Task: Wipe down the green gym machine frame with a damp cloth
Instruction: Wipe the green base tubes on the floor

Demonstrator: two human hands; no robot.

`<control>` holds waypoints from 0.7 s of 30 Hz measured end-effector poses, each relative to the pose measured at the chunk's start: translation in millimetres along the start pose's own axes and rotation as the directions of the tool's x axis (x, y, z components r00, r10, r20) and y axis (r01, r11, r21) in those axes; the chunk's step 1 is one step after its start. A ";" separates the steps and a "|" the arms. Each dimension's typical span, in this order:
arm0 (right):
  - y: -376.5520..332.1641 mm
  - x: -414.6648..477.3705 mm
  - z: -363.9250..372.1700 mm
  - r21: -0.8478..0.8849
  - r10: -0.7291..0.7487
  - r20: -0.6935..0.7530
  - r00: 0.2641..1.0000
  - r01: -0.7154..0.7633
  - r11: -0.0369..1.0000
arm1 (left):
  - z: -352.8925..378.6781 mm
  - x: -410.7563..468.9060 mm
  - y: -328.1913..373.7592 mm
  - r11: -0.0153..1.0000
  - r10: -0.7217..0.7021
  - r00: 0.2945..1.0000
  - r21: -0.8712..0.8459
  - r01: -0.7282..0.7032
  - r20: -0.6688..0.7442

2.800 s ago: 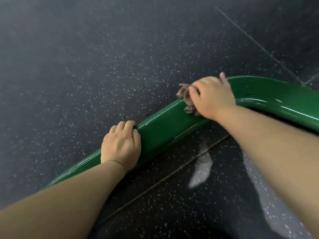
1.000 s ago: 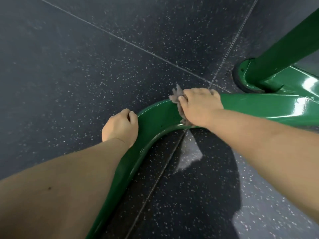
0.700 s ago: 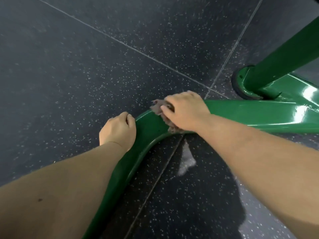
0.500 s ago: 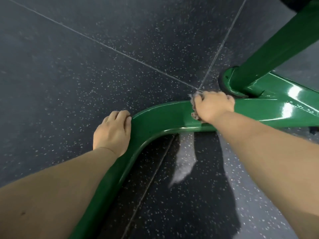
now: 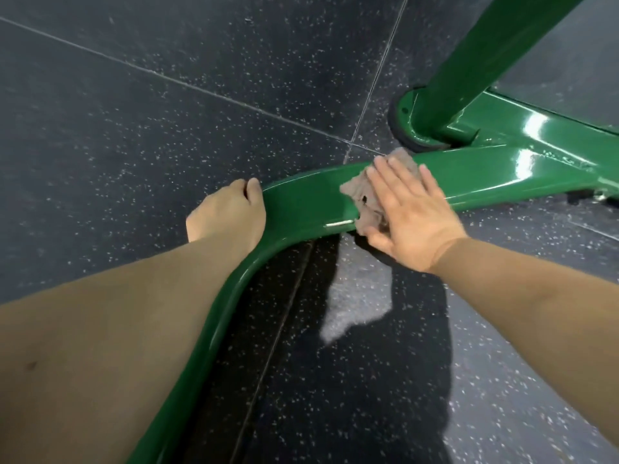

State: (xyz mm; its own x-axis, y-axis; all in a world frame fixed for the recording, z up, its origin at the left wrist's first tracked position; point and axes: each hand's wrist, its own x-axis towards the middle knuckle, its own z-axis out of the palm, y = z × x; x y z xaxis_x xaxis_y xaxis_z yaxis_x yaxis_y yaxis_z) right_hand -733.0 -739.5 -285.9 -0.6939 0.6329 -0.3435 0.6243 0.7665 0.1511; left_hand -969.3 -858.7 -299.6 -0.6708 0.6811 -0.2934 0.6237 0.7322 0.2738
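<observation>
Dark speckled floor [image 5: 150,135] under a green frame [image 5: 301,209], cut off at right.
Right hand [image 5: 413,217] presses the cloth [image 5: 356,192] on it, centre right, fingers straight, slightly spread, half hiding the cloth; left hand [image 5: 227,217] curls at the bend, fingertips hidden, grip unclear.

dark speckled floor [image 5: 134,145], thin pale seams [image 5: 201,89] crossing, green machine frame [image 5: 301,209] resting on it
</observation>
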 end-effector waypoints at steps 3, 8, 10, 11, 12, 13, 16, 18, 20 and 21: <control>-69.3 12.4 -5.3 0.094 -0.176 -0.142 0.974 0.190 0.977 | -0.8 0.4 3.2 1.000 -0.016 1.000 -0.009 0.016 -0.004; -83.4 34.4 -8.3 -0.027 -0.439 -0.258 0.861 0.448 0.894 | -2.6 0.8 0.6 0.997 -0.054 0.998 -0.056 0.053 -0.023; -39.1 26.4 -6.2 0.005 -0.410 -0.178 0.894 0.418 0.909 | -3.1 -1.8 -1.1 0.996 -0.037 0.999 -0.083 0.035 -0.023; -17.9 19.7 -2.0 0.005 -0.354 -0.169 0.920 0.360 0.933 | -2.7 -3.8 -1.5 0.995 -0.013 0.999 -0.098 0.010 -0.031; 0.6 12.5 1.3 -0.006 -0.273 -0.144 0.951 0.275 0.962 | -2.5 -6.4 -3.0 0.993 0.023 0.998 -0.115 -0.029 -0.054; 15.0 5.5 3.0 -0.013 -0.184 -0.093 0.979 0.184 0.983 | -2.3 -9.8 -4.5 0.989 0.078 0.993 -0.117 -0.088 -0.091; 17.8 -1.6 2.0 -0.027 0.027 0.049 0.998 -0.026 0.999 | -3.5 -17.5 -3.3 0.948 0.310 0.940 -0.030 -0.317 -0.142; -0.1 -3.5 7.3 0.032 0.054 0.009 0.998 -0.055 0.998 | -0.9 -17.4 10.2 0.923 0.381 0.921 -0.017 -0.384 -0.086; -18.8 -0.3 17.0 0.130 -0.035 -0.166 0.985 0.057 0.990 | 0.9 -7.8 34.3 0.951 0.304 0.952 -0.046 -0.306 -0.044; -20.7 2.7 20.7 0.149 -0.106 -0.248 0.963 0.146 0.978 | 5.2 -1.0 51.4 0.963 0.265 0.964 -0.044 -0.267 -0.036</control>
State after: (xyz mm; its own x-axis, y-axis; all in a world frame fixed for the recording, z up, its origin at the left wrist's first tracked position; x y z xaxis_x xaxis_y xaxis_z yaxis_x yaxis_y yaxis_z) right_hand -740.4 -755.9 -309.1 -0.8231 0.5556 -0.1174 0.5629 0.8255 -0.0400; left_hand -934.5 -821.8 -290.0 -0.4955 0.8504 -0.1771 0.7617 0.5233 0.3819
